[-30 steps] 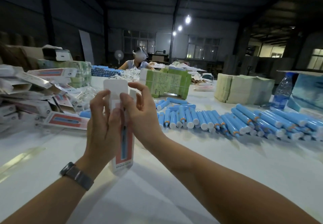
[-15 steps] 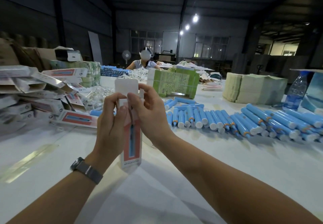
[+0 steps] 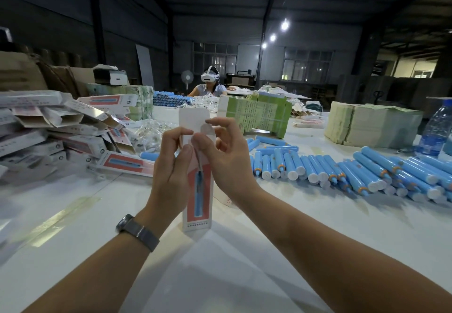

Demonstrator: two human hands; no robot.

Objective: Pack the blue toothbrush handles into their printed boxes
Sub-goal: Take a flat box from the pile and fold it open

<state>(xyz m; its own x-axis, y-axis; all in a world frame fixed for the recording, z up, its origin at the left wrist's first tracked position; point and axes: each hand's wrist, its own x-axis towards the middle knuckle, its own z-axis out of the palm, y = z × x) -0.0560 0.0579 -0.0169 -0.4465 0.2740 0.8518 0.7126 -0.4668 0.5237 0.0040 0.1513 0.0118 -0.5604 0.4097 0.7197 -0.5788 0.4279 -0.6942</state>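
Observation:
A slim printed box (image 3: pixel 198 202), white with a red panel and a blue toothbrush picture, stands upright on the white table (image 3: pixel 244 263) between my hands. My left hand (image 3: pixel 171 168) grips its upper left side with curled fingers. My right hand (image 3: pixel 222 156) pinches a small top flap at the box's open upper end, under the raised white tab. Several blue toothbrush handles (image 3: pixel 330 168) lie in a row on the table to the right. A closed printed box (image 3: pixel 122 163) lies flat to the left.
A heap of empty printed boxes (image 3: pixel 49 132) fills the left side. Green-wrapped bundles (image 3: pixel 256 114) and a pale paper stack (image 3: pixel 371 127) stand behind the handles. A water bottle (image 3: pixel 435 129) is at far right. A person with a headset (image 3: pixel 209 84) sits at the far end.
My head has turned a little left, so everything shifts right in view. My right fingers have moved from the box's side up to its top flap. The left hand keeps its grip.

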